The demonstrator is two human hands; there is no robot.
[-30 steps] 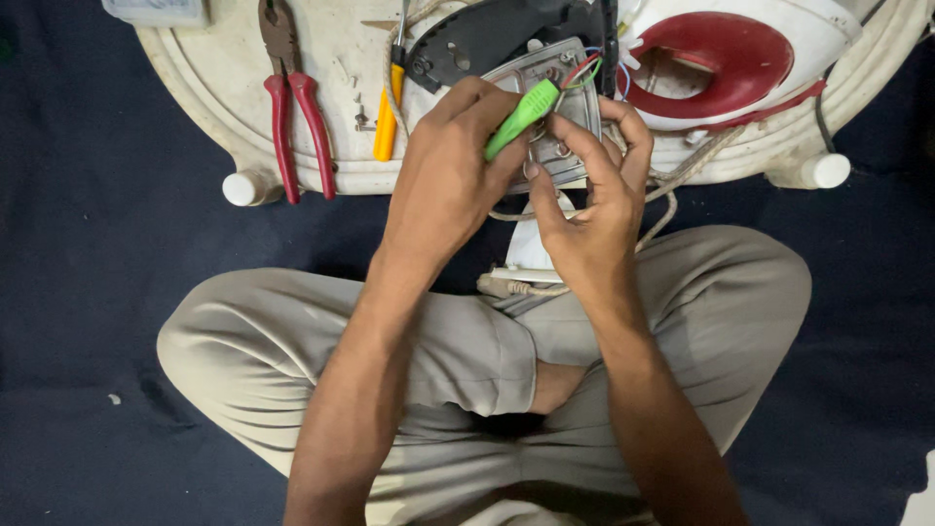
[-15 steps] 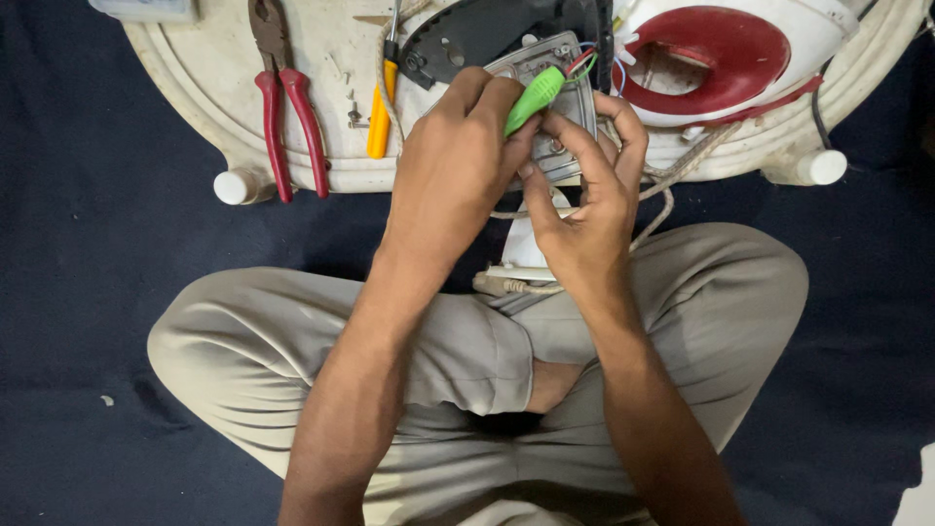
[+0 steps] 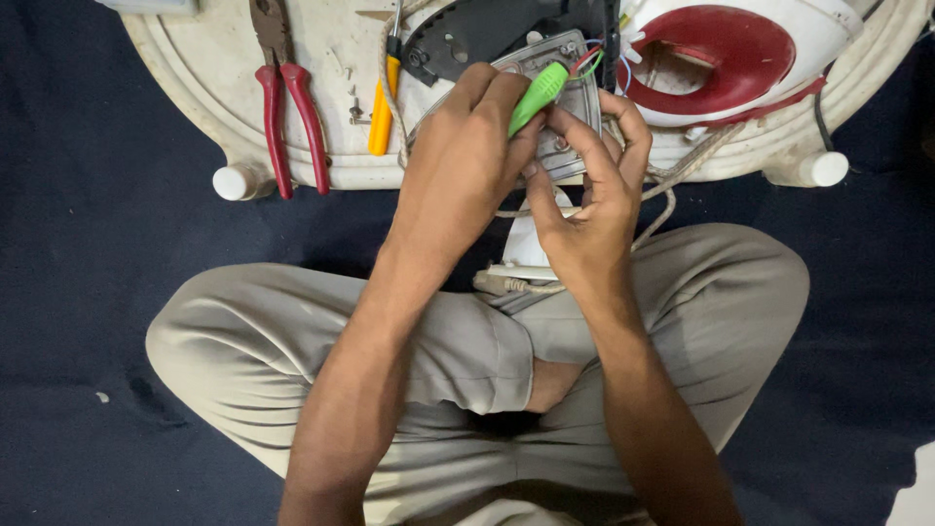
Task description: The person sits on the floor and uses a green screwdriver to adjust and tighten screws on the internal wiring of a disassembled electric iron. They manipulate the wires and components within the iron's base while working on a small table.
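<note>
My left hand (image 3: 463,161) grips a green-handled screwdriver (image 3: 536,94), whose tip is hidden behind the fingers and points down toward a grey metal iron part (image 3: 577,68). My right hand (image 3: 584,209) holds that part from below and the right, with fingers curled round its edge. Thin coloured wires (image 3: 591,60) come out of the part's top. Both hands work above my crossed legs, at the near edge of a round white tray (image 3: 195,68).
On the tray lie red-handled pliers (image 3: 287,107), a yellow-handled screwdriver (image 3: 382,107), a black plate (image 3: 487,34) and a red and white iron shell (image 3: 721,58). A braided cord (image 3: 662,200) loops down to my lap. Dark blue cloth (image 3: 88,253) covers the floor.
The green screwdriver handle has shifted slightly up and right against the grey part. Both hands stay on the same things.
</note>
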